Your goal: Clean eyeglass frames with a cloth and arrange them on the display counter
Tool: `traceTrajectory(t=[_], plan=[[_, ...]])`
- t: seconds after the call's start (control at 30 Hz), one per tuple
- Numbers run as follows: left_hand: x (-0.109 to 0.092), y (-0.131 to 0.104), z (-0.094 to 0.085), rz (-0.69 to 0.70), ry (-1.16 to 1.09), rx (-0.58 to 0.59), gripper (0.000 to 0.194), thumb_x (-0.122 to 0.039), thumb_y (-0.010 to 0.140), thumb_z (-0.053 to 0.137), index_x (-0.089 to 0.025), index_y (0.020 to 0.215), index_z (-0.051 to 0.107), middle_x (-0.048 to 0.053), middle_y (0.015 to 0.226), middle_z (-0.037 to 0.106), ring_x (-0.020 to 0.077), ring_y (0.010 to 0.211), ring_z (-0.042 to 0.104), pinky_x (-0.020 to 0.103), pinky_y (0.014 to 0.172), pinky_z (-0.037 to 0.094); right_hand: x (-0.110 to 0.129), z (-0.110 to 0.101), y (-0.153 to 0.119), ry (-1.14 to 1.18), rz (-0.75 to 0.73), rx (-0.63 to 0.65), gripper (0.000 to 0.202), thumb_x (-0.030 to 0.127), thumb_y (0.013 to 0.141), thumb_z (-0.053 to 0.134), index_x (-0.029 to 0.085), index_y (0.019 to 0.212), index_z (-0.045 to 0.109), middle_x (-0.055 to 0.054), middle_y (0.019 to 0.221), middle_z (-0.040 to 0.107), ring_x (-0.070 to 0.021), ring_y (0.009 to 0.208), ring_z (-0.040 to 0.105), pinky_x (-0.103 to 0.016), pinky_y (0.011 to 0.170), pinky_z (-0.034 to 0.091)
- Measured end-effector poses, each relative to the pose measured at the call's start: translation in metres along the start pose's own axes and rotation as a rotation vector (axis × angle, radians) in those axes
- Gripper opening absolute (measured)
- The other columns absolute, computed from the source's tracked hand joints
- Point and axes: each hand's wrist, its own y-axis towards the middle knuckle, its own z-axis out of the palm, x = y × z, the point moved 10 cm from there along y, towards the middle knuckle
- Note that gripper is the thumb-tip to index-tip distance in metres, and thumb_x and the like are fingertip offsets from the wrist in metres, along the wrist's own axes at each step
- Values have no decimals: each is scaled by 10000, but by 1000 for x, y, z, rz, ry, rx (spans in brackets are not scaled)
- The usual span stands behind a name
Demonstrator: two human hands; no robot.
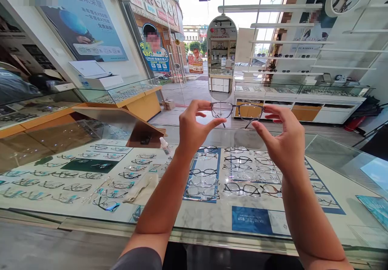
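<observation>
A pair of dark-framed eyeglasses (236, 106) is raised above the glass counter, its lenses clear and its temple arms pointing away and down. My left hand (195, 124) grips the left end of the frame, with the thumb under the lens. At the other end, my right hand (280, 134) has its fingers closed on the corner of the frame, thumb below. Beneath my hands lie rows of eyeglasses (242, 188) in the glass display counter (209, 217).
A small spray bottle (164, 145) and a folded beige cloth (142, 188) are on the counter. A blue card (250, 219) lies near the front edge. An oval mirror (222, 60) hangs ahead. White shelves (291, 42) with sunglasses stand at right. A brown wooden panel (121, 120) rises at left.
</observation>
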Motion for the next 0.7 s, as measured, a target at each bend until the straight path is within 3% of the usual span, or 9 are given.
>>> traceTrajectory(t=[0.2, 0.4, 0.53, 0.7], plan=[[0, 0, 2, 23, 8, -4, 548, -557, 758, 976, -245, 1116, 701, 38, 1067, 813, 194, 964, 804, 313, 753, 646, -2, 1, 0, 0, 3, 0, 434, 526, 995, 751, 255, 1330, 702, -108, 1263, 780, -298, 1073, 762, -482, 909, 601], [-23, -9, -5, 141, 165, -140, 565, -552, 729, 997, -241, 1071, 672, 17, 967, 784, 187, 858, 766, 323, 699, 594, -20, 4, 3, 102, 87, 74, 442, 487, 985, 754, 269, 1366, 707, -104, 1336, 778, -277, 1028, 780, -492, 908, 637], [-31, -14, -4, 192, 209, -159, 554, -557, 750, 984, -242, 1085, 674, 19, 967, 765, 189, 855, 741, 330, 690, 587, -31, 8, 4, 148, 134, 129, 444, 460, 973, 766, 259, 1365, 715, -108, 1326, 785, -266, 995, 787, -492, 909, 647], [-22, -14, -10, 205, 161, -213, 638, -545, 742, 991, -258, 1218, 677, 42, 1104, 769, 201, 931, 755, 329, 729, 661, -18, 8, 6, 90, -51, -16, 439, 440, 980, 772, 277, 1376, 679, -94, 1303, 772, -263, 992, 781, -471, 897, 644]])
